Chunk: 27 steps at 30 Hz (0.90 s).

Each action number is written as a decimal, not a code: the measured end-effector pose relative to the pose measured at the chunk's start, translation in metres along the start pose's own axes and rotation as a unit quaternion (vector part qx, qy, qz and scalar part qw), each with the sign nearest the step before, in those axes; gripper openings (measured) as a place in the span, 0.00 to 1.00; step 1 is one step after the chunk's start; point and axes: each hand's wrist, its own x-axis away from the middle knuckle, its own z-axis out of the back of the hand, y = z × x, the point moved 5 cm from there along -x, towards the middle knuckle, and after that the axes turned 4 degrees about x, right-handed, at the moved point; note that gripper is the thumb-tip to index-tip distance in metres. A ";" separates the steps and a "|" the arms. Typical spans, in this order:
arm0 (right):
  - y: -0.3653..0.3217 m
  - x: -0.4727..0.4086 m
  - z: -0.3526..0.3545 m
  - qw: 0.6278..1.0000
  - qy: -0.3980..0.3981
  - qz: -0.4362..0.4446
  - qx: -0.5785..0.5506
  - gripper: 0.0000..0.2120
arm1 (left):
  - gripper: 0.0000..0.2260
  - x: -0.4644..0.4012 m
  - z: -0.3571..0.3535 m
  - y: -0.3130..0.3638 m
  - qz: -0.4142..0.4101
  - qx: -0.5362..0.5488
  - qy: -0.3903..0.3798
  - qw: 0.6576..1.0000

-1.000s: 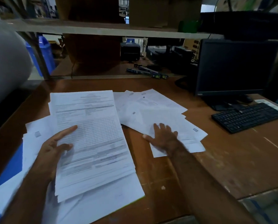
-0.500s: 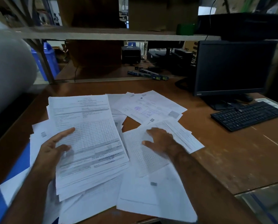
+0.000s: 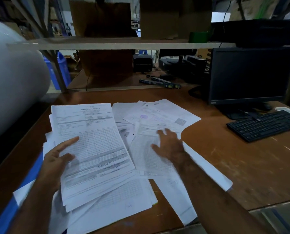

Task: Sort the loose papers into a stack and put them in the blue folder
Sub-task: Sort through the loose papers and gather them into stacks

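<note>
A stack of printed papers [image 3: 93, 141] lies at the left of the brown desk [image 3: 242, 166]. My left hand [image 3: 56, 162] holds its left edge, thumb on top and fingers underneath. More loose sheets [image 3: 157, 115] are spread to the right and toward me. My right hand [image 3: 169, 144] rests flat, fingers spread, on a gridded sheet [image 3: 146, 159] among them. The blue folder [image 3: 14, 200] shows only as a strip at the lower left, mostly under the papers.
A black monitor [image 3: 249, 75] and a keyboard [image 3: 266, 124] stand at the right of the desk. A large white roll [image 3: 10, 76] bulges in at the left. A shelf board [image 3: 115, 44] runs overhead at the back.
My right hand has dragged the sheets on the right toward the left stack and toward me. My left hand has kept its hold on the stack.
</note>
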 end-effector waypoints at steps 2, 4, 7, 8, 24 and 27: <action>0.026 -0.003 -0.001 0.994 0.002 -0.107 0.005 0.43 | 0.28 -0.001 -0.001 -0.001 0.003 -0.002 0.002 1.000; 0.040 -0.006 -0.008 0.989 -0.006 -0.146 -0.019 0.46 | 0.28 -0.002 -0.005 -0.004 0.010 -0.002 -0.002 1.000; 0.046 -0.013 -0.012 0.988 -0.009 -0.149 -0.044 0.50 | 0.26 -0.003 -0.012 -0.006 0.018 0.001 -0.011 1.000; 0.046 -0.014 -0.009 0.987 -0.010 -0.150 -0.052 0.53 | 0.26 -0.003 -0.013 -0.007 0.017 0.001 -0.014 1.000; 0.068 -0.008 0.021 0.980 0.078 -0.006 -0.184 0.17 | 0.23 0.005 -0.022 0.001 0.016 -0.016 -0.011 1.000; 0.063 0.001 0.049 0.958 0.140 0.056 -0.243 0.15 | 0.23 0.005 -0.023 0.004 0.020 -0.004 -0.016 1.000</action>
